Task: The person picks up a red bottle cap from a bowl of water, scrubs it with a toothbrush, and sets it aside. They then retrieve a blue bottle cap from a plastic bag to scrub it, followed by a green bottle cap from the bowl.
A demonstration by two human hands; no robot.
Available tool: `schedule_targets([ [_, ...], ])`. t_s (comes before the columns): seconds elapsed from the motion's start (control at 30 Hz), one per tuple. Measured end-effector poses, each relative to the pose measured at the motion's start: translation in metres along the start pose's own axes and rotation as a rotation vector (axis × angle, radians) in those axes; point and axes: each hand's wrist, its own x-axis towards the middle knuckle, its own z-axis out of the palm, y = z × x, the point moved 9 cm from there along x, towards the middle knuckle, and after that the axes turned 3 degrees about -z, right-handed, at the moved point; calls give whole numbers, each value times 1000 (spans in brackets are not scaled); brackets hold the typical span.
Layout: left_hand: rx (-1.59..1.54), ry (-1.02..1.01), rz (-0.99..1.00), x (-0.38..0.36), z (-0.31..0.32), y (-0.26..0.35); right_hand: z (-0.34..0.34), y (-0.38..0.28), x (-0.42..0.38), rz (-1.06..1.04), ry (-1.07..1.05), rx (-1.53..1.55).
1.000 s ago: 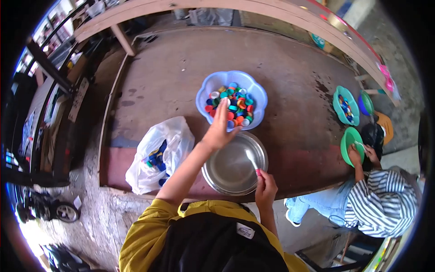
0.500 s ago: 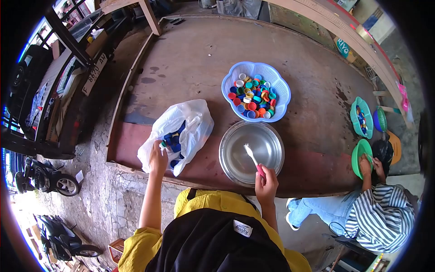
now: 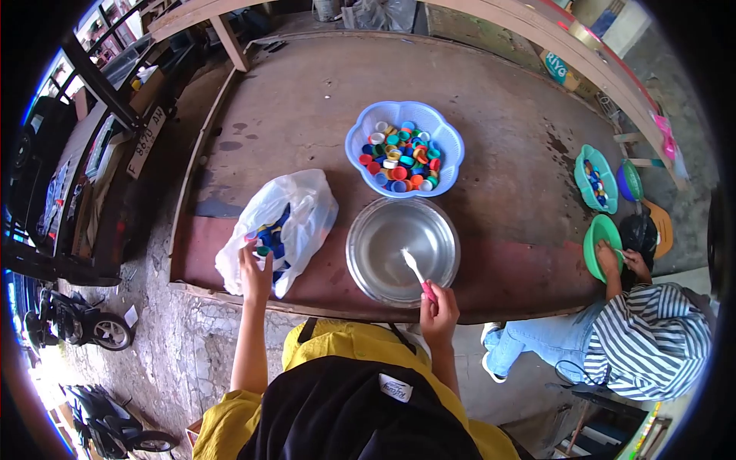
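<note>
My left hand [image 3: 255, 270] reaches into a white plastic bag [image 3: 295, 207] holding several blue bottle caps [image 3: 273, 239]; whether it grips anything is hidden. My right hand [image 3: 438, 310] is closed on a pink-handled toothbrush [image 3: 415, 270], whose white head points into an empty steel bowl [image 3: 376, 230]. Behind that bowl stands a blue scalloped basket [image 3: 360, 126] with many coloured bottle caps [image 3: 401, 157]. All of it rests on a worn brown table [image 3: 322, 84].
At the right another person in a striped shirt [image 3: 652, 341] works with both hands at a green bowl [image 3: 592, 239]. A teal basket of caps [image 3: 590, 178] lies beyond it. Motorbikes [image 3: 73, 326] and a vehicle stand to the left, below the table edge.
My left hand left the blue basket of caps, swung left and now sits in the plastic bag. My right hand kept hold of the toothbrush over the steel bowl.
</note>
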Motion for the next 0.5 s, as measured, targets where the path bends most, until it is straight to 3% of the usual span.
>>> schedule_targets([
  [0.23, -281, -211, 331, -22, 22, 141, -27, 16, -2, -68, 81, 7],
  [0.3, -263, -257, 430, -26, 45, 170, -38, 26, -3, 23, 32, 1],
  [0.5, -76, -415, 658, -53, 119, 234, -82, 42, 0, -14, 57, 1],
])
